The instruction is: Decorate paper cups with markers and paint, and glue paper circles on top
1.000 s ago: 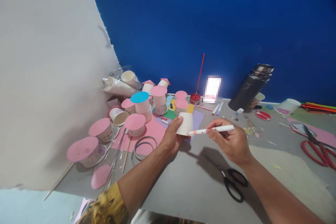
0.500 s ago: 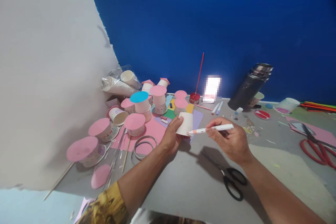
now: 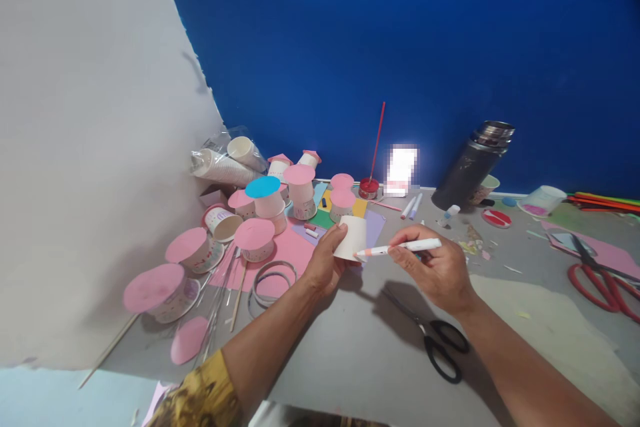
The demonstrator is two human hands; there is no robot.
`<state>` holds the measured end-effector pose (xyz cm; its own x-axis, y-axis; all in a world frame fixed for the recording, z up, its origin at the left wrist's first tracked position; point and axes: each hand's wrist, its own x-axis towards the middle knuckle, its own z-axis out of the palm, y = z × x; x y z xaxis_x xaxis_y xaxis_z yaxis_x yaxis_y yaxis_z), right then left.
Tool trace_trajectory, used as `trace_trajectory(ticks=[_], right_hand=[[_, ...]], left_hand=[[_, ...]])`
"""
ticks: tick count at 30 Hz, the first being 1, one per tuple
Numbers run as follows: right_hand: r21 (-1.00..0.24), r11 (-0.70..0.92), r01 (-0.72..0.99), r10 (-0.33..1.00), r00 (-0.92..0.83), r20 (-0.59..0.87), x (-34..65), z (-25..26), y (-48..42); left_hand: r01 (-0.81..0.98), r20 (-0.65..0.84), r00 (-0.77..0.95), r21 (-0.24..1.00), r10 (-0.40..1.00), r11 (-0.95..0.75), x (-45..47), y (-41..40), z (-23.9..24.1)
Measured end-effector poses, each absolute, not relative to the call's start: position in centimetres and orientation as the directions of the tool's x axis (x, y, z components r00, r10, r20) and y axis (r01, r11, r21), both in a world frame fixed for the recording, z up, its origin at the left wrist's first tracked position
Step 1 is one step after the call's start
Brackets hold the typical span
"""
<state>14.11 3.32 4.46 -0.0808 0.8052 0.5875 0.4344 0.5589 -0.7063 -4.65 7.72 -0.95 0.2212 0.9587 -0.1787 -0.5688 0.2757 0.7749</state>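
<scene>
The left hand [image 3: 324,261] holds the cup [image 3: 354,237] by its side, up above the table [image 3: 320,360], probably so it won't wobble under the pen [image 3: 423,245]. The right hand [image 3: 436,268] pinches the pen around its middle and points the tip at the cup's wide rim, close enough that I can't tell if they touch. The cup looks plain white, upside down, with no drawing on the side that shows.

White cup [image 3: 354,235], white marker [image 3: 420,245] (orange-tipped), blue wall [image 3: 380,33]
</scene>
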Motion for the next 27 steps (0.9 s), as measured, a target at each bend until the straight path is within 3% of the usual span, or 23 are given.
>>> trace_trajectory(ticks=[9,15,22,27], right_hand=[[-0.697,0.535,0.477,0.79,0.011,0.613,14.09,4.23,3.8],[-0.686,0.563,0.461,0.786,-0.043,0.617,13.79,4.47,3.58],[-0.688,0.525,0.5,0.778,0.047,0.627,14.15,4.29,3.79],[-0.68,0.543,0.492,0.778,0.009,0.628,13.92,4.37,3.63]], left_hand=[[-0.577,-0.155,0.223,0.774,0.962,0.259,-4.45,7.34,-0.88],[-0.575,-0.156,0.222,0.777,0.963,0.258,-4.43,7.45,-0.91],[-0.561,-0.157,0.275,0.775,0.949,0.291,-4.53,7.47,-1.13],[-0.564,-0.164,0.262,0.773,0.951,0.289,-4.38,7.46,-1.06]])
